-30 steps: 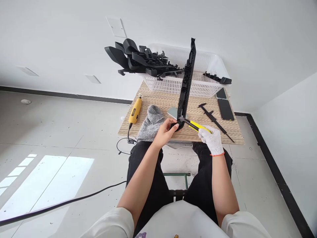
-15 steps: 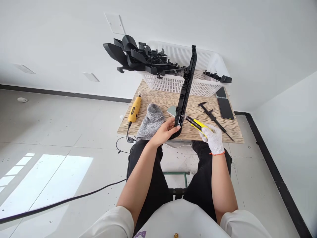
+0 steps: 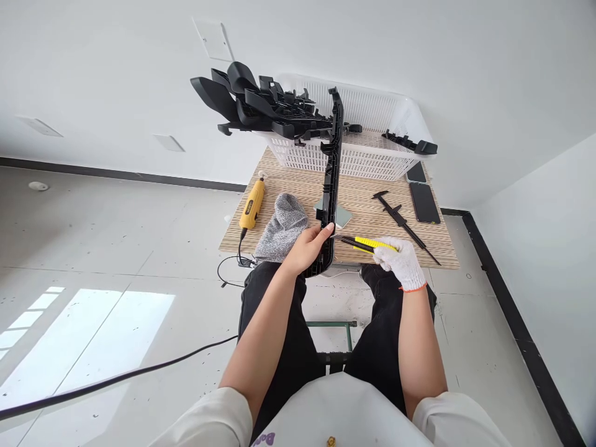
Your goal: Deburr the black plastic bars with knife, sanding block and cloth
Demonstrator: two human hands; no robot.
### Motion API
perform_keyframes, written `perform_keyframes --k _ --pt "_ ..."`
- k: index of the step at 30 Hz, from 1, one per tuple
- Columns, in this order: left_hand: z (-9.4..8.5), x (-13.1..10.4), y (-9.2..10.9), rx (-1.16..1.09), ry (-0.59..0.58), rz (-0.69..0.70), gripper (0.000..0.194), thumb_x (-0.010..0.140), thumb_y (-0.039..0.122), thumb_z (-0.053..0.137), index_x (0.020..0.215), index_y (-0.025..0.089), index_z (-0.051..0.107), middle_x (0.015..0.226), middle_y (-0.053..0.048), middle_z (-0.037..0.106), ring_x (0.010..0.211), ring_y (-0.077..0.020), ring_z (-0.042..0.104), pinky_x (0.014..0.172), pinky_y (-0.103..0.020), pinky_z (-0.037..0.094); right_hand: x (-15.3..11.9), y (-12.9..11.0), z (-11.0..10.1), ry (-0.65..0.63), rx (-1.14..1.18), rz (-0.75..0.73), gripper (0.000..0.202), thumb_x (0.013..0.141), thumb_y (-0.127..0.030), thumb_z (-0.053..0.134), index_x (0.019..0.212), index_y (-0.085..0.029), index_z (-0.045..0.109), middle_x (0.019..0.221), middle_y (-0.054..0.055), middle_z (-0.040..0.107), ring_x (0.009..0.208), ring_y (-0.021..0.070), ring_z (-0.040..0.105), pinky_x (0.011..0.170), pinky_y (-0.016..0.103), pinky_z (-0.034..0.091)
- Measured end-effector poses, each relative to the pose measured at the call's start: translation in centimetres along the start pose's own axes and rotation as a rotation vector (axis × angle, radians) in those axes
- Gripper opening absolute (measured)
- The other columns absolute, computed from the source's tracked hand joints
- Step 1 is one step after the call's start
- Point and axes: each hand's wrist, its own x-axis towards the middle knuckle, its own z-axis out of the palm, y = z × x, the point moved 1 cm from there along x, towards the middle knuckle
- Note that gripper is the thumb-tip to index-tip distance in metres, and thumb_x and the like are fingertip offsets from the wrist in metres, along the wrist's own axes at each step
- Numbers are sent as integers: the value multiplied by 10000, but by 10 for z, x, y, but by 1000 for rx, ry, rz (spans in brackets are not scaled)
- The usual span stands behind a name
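My bare left hand (image 3: pixel 307 249) grips a long black plastic part (image 3: pixel 331 174) near its lower end, thumb on top. The part stands nearly upright in view, its top end in front of the basket. My right hand (image 3: pixel 399 262), in a white knit glove with an orange cuff, is closed on a yellow and black utility knife (image 3: pixel 365 244). The knife points left, and its blade tip is at the part's right edge, close beside my left thumb. Whether the blade touches the part I cannot tell.
A white basket (image 3: pixel 307 156) with several black parts (image 3: pixel 265 102) stands at the table's back. On the wooden table (image 3: pixel 284 177) lie a yellow rotary tool (image 3: pixel 252 203), a grey cloth (image 3: pixel 283 230), a green-grey pad (image 3: pixel 343 216), a black caliper (image 3: pixel 395 216) and two phones (image 3: pixel 424 202).
The long black part has swung to the left at its top and its lower end has come nearer to me. The knife has turned flatter and moved slightly down and left.
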Motion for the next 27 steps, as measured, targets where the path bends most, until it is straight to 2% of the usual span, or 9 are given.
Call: perform_keyframes --k 2,6,8,12,15,20,27 --pt "0 1 -2 -37 -1 -32 513 846 693 583 721 203 493 575 9 510 559 -181 591 552 -313 473 -1 -2 2 -11 -59 13 411 692 -394 738 989 -110 743 571 2 578 431 48 359 399 194 250" --pt "5 -1 0 -200 -57 -88 498 830 705 597 869 213 527 709 -30 659 660 -247 689 574 -360 536 -1 -5 6 142 -65 -9 428 713 -431 728 1004 -118 746 583 0 580 454 59 384 413 201 291" --pt "6 -2 3 -227 -36 -79 504 812 701 626 879 214 516 747 -38 681 665 -244 698 552 -346 540 0 -5 8 104 -77 -1 447 699 -432 743 1013 -114 747 586 2 583 460 62 388 418 205 295" --pt "6 -3 5 -223 -3 -76 520 844 715 570 919 202 532 760 -51 685 661 -230 701 510 -309 531 -1 -5 7 83 -106 -8 468 711 -437 740 1051 -116 745 617 3 598 473 60 389 431 206 302" --pt "6 -5 7 -180 23 -79 486 876 677 557 937 195 535 728 -32 664 635 -209 691 500 -290 530 -3 -6 9 -2 -157 18 475 692 -424 767 1056 -120 748 652 3 613 486 53 392 446 202 316" --pt "8 -5 9 -202 17 -81 400 886 570 614 984 189 542 707 -8 647 570 -164 662 529 -272 545 -5 -7 10 33 -162 -3 470 713 -437 747 1068 -129 749 662 2 615 495 56 410 460 203 328" --pt "8 -4 7 -228 0 -52 420 856 576 642 1004 192 555 725 -14 654 584 -162 660 528 -266 538 -4 -4 11 13 -203 -9 494 697 -440 753 1076 -123 754 673 16 625 499 63 423 463 208 341"
